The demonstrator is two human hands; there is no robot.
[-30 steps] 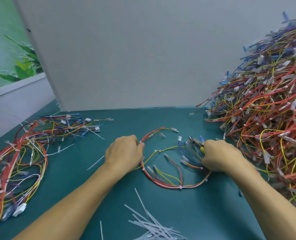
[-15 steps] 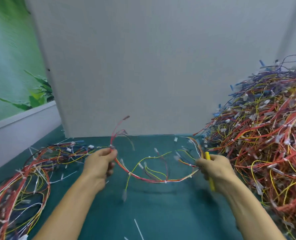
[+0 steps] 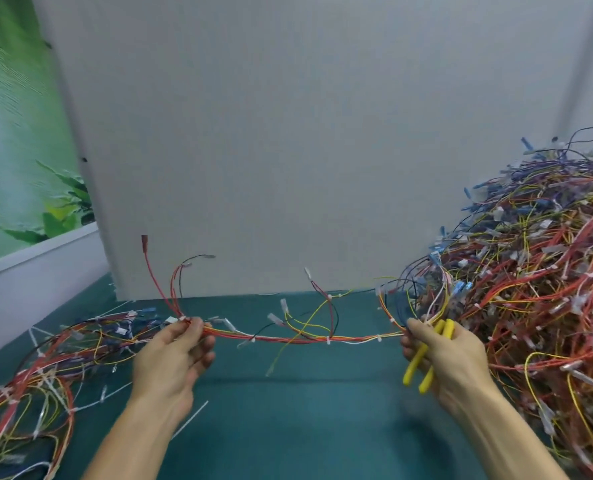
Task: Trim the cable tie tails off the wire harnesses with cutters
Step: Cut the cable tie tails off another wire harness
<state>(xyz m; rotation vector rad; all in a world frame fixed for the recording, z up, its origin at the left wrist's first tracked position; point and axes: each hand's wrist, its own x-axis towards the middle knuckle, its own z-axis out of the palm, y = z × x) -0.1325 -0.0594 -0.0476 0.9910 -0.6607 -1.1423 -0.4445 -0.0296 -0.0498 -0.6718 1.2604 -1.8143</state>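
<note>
A harness (image 3: 302,339) is held stretched in the air above the middle of a green desk (image 3: 288,427), between two hands. Its left end is pinched by the left hand (image 3: 173,355), whose fingers are curled round the red and yellow wires. Loose branches with small connectors stand up and hang down from the trunk, and white ties (image 3: 328,340) are spaced along it. Its right end is gripped by the right hand (image 3: 450,355), in which yellow-handled cutters (image 3: 423,362) are also clasped, handles pointing down towards the near edge. The blades are hidden by the fingers. Along the desk's right edge a tall pile (image 3: 530,289) of tangled harnesses is heaped, just beside the right hand. At the left edge a lower heap (image 3: 45,358) of harnesses is spread flat. A white tail (image 3: 191,420) lies on the desk beside the left forearm. A grey panel (image 3: 288,133) is stood across the far edge.
</note>
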